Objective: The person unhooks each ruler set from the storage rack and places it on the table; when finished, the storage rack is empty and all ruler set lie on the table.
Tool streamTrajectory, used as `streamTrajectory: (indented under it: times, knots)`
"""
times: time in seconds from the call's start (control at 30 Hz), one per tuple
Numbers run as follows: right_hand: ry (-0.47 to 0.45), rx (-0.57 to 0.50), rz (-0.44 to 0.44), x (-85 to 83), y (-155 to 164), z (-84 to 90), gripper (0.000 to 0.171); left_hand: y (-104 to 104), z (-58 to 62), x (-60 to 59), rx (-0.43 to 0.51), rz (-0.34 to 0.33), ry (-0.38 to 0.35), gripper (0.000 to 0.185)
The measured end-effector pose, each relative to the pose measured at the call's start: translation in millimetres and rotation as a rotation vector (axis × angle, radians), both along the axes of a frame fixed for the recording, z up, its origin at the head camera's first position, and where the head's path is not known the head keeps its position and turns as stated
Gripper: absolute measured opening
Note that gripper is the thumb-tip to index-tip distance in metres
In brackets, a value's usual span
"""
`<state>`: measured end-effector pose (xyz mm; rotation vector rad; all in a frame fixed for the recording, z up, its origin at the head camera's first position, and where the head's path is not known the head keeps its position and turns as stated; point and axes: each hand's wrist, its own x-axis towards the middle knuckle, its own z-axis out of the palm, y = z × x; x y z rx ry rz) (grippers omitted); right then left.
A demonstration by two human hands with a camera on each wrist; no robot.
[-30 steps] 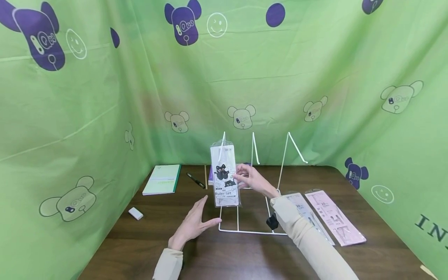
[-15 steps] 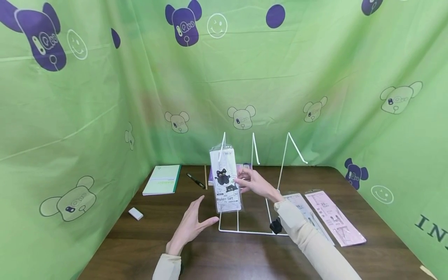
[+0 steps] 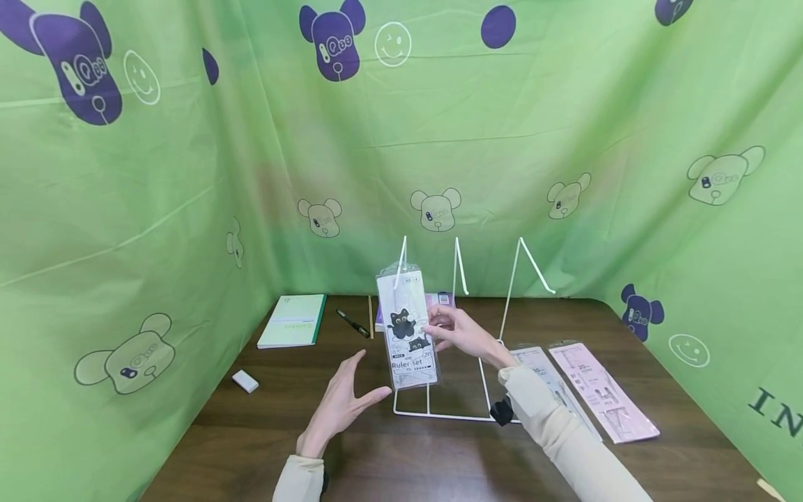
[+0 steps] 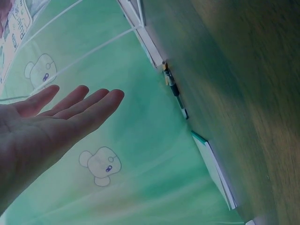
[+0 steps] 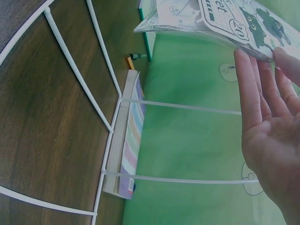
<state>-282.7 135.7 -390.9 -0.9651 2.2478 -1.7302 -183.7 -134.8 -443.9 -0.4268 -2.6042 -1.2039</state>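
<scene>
- Head view: the right hand [image 3: 461, 333] pinches the right edge of a clear-sleeved ruler set pack [image 3: 409, 333], thumb in front and fingers behind, holding it upright above the front of the white wire rack [image 3: 439, 411] on the desk [image 3: 401, 453].
- Left hand [image 3: 341, 408] hovers just left of the pack's lower end, palm turned toward it, fingers straight and together, holding nothing and not touching the pack.
- Right wrist view shows the pack [image 5: 225, 21] lying across the fingertips [image 5: 248, 89], with the rack's wires [image 5: 108, 117] below.
- Handling, as a judgement: the pack looks light and flat, fairly stiff from the rulers inside, with a glossy sleeve that may slip; a pinch at a long edge near the middle seems the surest hold.
- Containers: the plastic sleeve holds a printed card with a black cat and the rulers; the rack's slots appear to hold nothing yet.
- 2 more ruler packs, 1 bluish [image 3: 548, 380] and 1 pink [image 3: 602, 390], lie flat right of the rack.
- Behind the rack lies a striped book [image 5: 129, 150]; farther left are a green notebook [image 3: 291, 321], a pen [image 3: 353, 324] and an eraser [image 3: 245, 381].
</scene>
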Motion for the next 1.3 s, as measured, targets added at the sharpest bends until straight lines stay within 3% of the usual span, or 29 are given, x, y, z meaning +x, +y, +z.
streamTrajectory:
  times: [1.3]
  knots:
    - [-0.012,0.022,0.083,21.7,6.6,2.7,0.019,-1.3,2.2,1.2,0.008,0.007,0.012,0.089]
